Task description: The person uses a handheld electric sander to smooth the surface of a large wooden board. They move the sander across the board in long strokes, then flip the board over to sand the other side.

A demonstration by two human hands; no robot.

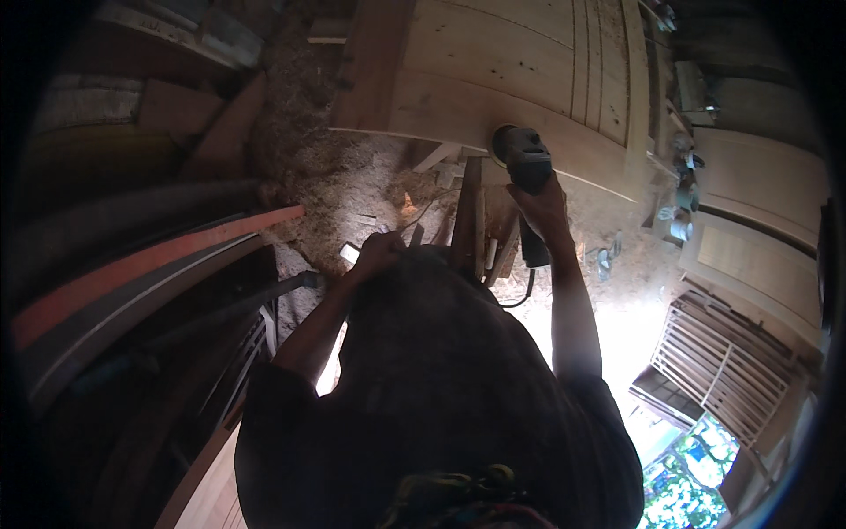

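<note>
We find the right hand (544, 210) wrapped around a dark power tool (529, 161), its head at the near edge of the wooden panel (467, 101). We cannot tell the left hand's (381, 254) grip.

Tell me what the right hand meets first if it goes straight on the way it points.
Past the power tool in its grip, the right hand would likely meet the near edge of the wooden panel, though depth is unclear.
</note>
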